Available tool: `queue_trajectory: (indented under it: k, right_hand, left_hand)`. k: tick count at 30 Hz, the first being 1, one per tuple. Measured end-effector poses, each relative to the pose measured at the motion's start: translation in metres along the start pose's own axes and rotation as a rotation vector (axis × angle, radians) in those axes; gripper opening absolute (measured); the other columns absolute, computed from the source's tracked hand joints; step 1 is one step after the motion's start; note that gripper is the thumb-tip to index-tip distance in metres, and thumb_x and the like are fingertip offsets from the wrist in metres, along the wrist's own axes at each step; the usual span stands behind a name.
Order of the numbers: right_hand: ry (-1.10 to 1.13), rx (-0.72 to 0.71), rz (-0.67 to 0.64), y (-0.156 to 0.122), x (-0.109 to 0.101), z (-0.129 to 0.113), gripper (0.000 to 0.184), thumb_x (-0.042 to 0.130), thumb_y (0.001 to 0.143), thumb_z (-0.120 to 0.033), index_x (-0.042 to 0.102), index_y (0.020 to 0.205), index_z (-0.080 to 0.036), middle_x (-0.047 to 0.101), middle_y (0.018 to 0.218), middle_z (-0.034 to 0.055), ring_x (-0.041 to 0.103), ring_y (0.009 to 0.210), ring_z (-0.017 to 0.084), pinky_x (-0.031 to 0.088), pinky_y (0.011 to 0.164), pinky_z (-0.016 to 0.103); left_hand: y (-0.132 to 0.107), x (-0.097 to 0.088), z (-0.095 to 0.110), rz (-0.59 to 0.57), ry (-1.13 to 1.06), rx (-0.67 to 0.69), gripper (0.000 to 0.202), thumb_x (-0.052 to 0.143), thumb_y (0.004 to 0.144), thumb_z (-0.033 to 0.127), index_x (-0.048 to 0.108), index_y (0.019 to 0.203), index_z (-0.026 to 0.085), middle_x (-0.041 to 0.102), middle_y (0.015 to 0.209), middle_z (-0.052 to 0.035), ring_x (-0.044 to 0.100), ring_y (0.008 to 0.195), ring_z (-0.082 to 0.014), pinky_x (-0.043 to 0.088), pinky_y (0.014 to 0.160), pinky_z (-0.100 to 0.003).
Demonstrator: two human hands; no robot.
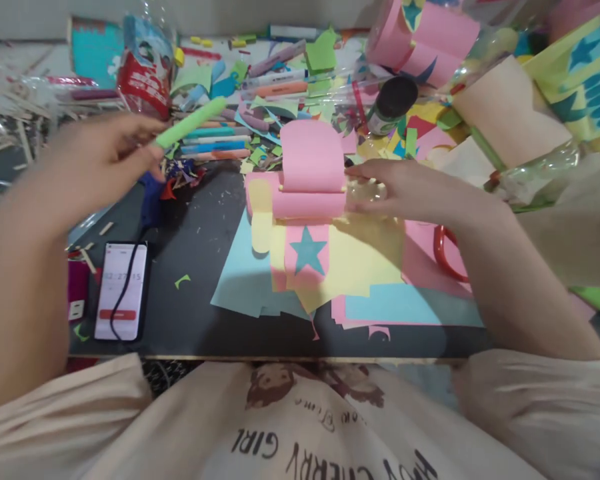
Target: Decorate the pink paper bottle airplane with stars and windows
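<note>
My left hand (115,150), raised at the left, pinches a light green marker (195,122) between thumb and fingers. The marker slants up to the right. My right hand (405,187) grips the clear end of a plastic bottle (367,191) lying on its side. Pink paper (310,203) wraps the bottle, and a rounded pink flap (313,153) stands up from it. A yellow paper strip (261,217) hangs at its left end. Just below, a pink piece with a blue-green star (308,251) lies over yellow paper sheets (365,257).
A phone (123,290) showing a timer lies at the left, a dark cord across it. A blue glue gun (151,200) is above it. Red-handled scissors (447,253) lie under my right forearm. Markers, scraps, a black-capped jar (393,103) and another pink-wrapped bottle (425,43) crowd the back.
</note>
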State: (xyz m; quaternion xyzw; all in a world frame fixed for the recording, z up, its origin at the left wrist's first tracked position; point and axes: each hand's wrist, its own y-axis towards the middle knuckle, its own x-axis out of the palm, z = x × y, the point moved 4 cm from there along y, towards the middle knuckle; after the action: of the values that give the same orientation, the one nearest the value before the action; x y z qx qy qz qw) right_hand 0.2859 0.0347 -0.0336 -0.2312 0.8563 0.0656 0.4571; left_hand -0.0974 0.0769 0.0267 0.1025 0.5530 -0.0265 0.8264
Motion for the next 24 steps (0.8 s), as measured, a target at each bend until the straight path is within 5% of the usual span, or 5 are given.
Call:
queue_trajectory:
  k: [5,9,12,17,24]
  right_hand:
    - [0.224,0.120,-0.071,-0.014,-0.004,0.002,0.036,0.083,0.076,-0.052,0.078,0.092,-0.020,0.071,0.079,0.0037,0.065,0.078,0.021,0.050,0.077,0.035]
    - [0.698,0.443,-0.047,-0.040,0.008,0.000,0.026,0.073,0.088,-0.042,0.074,0.079,-0.017,0.065,0.069,0.0025,0.056,0.063,0.012,0.043,0.061,0.029]
    - [1.101,0.640,0.187,-0.060,0.029,-0.009,0.019,0.076,0.084,-0.036,0.072,0.084,-0.017,0.070,0.080,0.0025,0.063,0.069,0.011,0.051,0.067,0.027]
    - [1.512,0.597,0.038,-0.066,0.085,-0.058,0.033,0.075,0.084,-0.049,0.073,0.104,-0.022,0.076,0.111,0.0072,0.070,0.104,0.020,0.057,0.098,0.036]
    - [1.752,0.634,-0.313,-0.069,0.132,-0.126,0.037,0.067,0.089,-0.056,0.067,0.110,-0.026,0.070,0.133,0.0075,0.068,0.117,0.020,0.054,0.107,0.039]
  left_hand:
    - [-0.018,0.032,0.016,-0.173,-0.103,-0.193,0.022,0.053,0.104,0.027,0.068,0.109,0.012,0.053,0.057,0.0087,0.057,0.060,-0.0083,0.054,0.097,-0.045]
    - [-0.014,0.046,0.018,-0.096,-0.340,-0.068,0.057,0.056,0.096,0.068,0.065,0.108,0.013,0.041,0.052,0.0100,0.049,0.052,-0.0080,0.059,0.087,-0.046]
    - [-0.027,0.042,0.028,0.063,-0.545,0.040,0.080,0.053,0.078,0.092,0.066,0.103,0.017,0.038,0.054,0.0096,0.044,0.050,-0.0079,0.062,0.069,-0.040]
    - [-0.066,0.027,0.052,0.183,-0.577,0.056,0.063,0.065,0.082,0.078,0.068,0.099,0.016,0.056,0.072,0.0038,0.046,0.055,-0.0065,0.052,0.058,-0.025]
    - [-0.099,0.059,0.067,-0.095,-0.496,-0.041,0.040,0.048,0.098,0.056,0.059,0.084,0.020,0.064,0.071,0.0004,0.060,0.061,-0.0124,0.048,0.056,-0.024]
